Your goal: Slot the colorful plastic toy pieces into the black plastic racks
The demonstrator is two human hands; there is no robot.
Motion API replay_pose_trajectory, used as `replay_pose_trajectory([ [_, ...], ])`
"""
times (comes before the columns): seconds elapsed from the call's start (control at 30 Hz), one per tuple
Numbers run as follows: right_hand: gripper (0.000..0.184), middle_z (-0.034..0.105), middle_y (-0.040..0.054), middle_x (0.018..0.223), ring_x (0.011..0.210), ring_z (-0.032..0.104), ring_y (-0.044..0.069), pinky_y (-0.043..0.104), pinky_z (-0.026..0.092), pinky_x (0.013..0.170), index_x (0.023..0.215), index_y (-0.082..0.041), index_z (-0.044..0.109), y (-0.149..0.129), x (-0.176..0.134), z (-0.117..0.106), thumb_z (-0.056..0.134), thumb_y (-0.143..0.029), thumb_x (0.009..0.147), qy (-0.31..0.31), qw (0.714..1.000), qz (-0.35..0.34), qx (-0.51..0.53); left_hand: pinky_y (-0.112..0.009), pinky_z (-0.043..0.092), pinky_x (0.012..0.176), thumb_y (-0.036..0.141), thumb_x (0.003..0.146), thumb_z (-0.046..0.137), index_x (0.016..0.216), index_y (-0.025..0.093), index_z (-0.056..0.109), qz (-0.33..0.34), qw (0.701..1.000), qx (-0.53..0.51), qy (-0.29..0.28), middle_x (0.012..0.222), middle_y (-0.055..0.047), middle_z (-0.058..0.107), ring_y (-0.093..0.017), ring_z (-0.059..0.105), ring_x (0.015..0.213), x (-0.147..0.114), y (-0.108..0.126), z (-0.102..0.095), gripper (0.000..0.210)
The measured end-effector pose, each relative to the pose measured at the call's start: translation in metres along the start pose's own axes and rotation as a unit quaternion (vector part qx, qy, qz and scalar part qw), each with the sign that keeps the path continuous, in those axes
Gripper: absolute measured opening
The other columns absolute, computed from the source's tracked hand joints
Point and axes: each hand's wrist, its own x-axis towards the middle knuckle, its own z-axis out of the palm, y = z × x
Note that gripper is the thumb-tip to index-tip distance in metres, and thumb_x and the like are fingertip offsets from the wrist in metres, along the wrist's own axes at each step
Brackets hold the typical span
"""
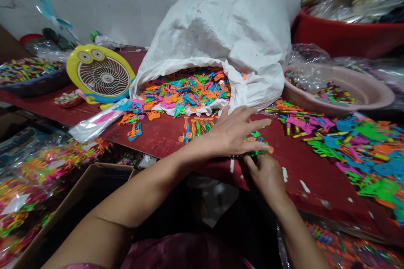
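Note:
My left hand is spread palm down over a row of small colourful plastic pieces at the front of the red table. Its fingers point right and partly hide more pieces, with green and orange ones showing beside them. Just below those fingertips, at the table's edge, is my right hand. Its fingers are curled, and whatever they hold is hidden. Beyond my left hand, the open mouth of a big white sack shows a heap of flat plastic shapes in orange, blue, green and pink.
A yellow fan stands left of the sack, near a clear plastic bag. At right lie a pink basin and a loose pile of plastic shapes. A cardboard box and bagged goods are below left.

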Motion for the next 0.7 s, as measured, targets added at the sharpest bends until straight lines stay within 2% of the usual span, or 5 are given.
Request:
replay_pose_trajectory([
  [0.1,0.033,0.068,0.0092,0.07,0.056,0.056,0.02,0.03,0.034,0.053,0.084,-0.017,0.066,0.001,0.0,0.007,0.044,-0.042,0.09,-0.028,0.996,-0.006,0.088,-0.053,0.025,0.108,0.057,0.089,0.057,0.125,0.027,0.063,0.068,0.998,0.01,-0.014,0.136,-0.011,0.054,-0.031,0.045,0.127,0.01,0.004,-0.008,0.047],
  [0.17,0.032,0.07,0.0087,0.074,0.059,0.058,0.02,0.029,0.037,0.055,0.085,-0.017,0.066,0.002,0.001,0.011,0.045,-0.041,0.091,-0.028,0.992,-0.009,0.119,-0.049,0.029,0.104,0.051,0.091,0.057,0.106,0.024,0.072,0.085,0.995,0.009,-0.055,0.117,-0.01,0.064,-0.028,0.054,0.115,0.016,0.004,-0.01,0.034],
  [0.23,0.03,0.07,0.0082,0.074,0.062,0.06,0.021,0.029,0.038,0.056,0.083,-0.019,0.067,0.004,0.002,0.012,0.047,-0.041,0.09,-0.026,0.992,-0.007,0.119,-0.045,0.032,0.098,0.05,0.093,0.055,0.097,0.023,0.074,0.094,0.992,-0.002,-0.079,0.105,-0.008,0.067,-0.025,0.058,0.105,0.02,0.002,-0.008,0.034],
  [0.37,0.028,0.071,0.008,0.075,0.064,0.062,0.022,0.029,0.04,0.058,0.085,-0.019,0.069,0.007,0.006,0.009,0.049,-0.04,0.088,-0.044,0.992,-0.011,0.114,-0.04,0.033,0.091,0.047,0.094,0.054,0.106,0.025,0.072,0.097,0.991,0.0,-0.096,0.104,-0.006,0.069,-0.024,0.058,0.105,0.022,-0.005,0.0,0.031],
  [0.7,0.028,0.072,0.0093,0.083,0.07,0.062,0.021,0.027,0.038,0.062,0.091,-0.019,0.068,0.011,0.006,0.013,0.047,-0.038,0.09,-0.062,0.995,-0.028,0.074,-0.036,0.038,0.086,0.029,0.095,0.053,0.103,0.023,0.072,0.079,0.989,0.047,-0.116,0.104,-0.006,0.071,-0.024,0.058,0.104,0.026,-0.008,0.015,0.021],
])
